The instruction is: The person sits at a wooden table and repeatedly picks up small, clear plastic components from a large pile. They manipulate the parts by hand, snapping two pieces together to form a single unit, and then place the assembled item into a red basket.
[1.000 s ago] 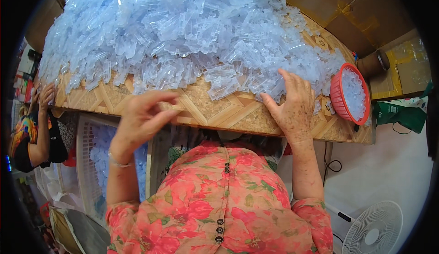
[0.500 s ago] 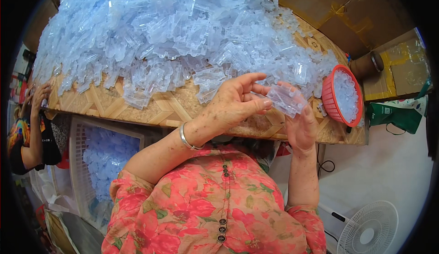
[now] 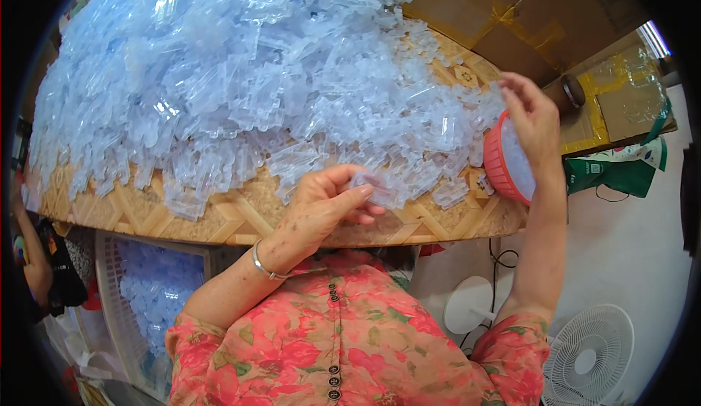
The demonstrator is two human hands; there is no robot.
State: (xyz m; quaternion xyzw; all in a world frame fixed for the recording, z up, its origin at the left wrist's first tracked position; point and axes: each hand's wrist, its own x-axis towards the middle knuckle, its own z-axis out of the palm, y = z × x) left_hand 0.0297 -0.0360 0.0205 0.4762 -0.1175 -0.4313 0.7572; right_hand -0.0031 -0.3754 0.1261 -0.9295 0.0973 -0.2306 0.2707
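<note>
My left hand (image 3: pixel 328 205), with a silver bangle at the wrist, is closed around a clear plastic piece (image 3: pixel 385 189) just above the table's near edge. The piece is flat and see-through, and the thumb lies across one end of it. Farther right, my right hand (image 3: pixel 533 117) reaches over the red plastic basket (image 3: pixel 496 161), its fingers bent and drawn together beyond the far rim. What those fingertips hold, if anything, is too small to make out. Small clear parts (image 3: pixel 517 159) fill the basket, partly covered by my right forearm.
A large heap of clear plastic pieces (image 3: pixel 241 77) covers most of the wood-patterned table (image 3: pixel 241 220). Cardboard boxes (image 3: pixel 540 19) stand behind on the right. A white crate (image 3: pixel 109 282) of bluish parts sits below left, a white fan (image 3: pixel 588 362) lower right. Another person's arm (image 3: pixel 33 253) shows far left.
My right hand has let go of the clear plastic piece and moved up and right to the basket. My left hand keeps the piece and sits lower and more to the left.
</note>
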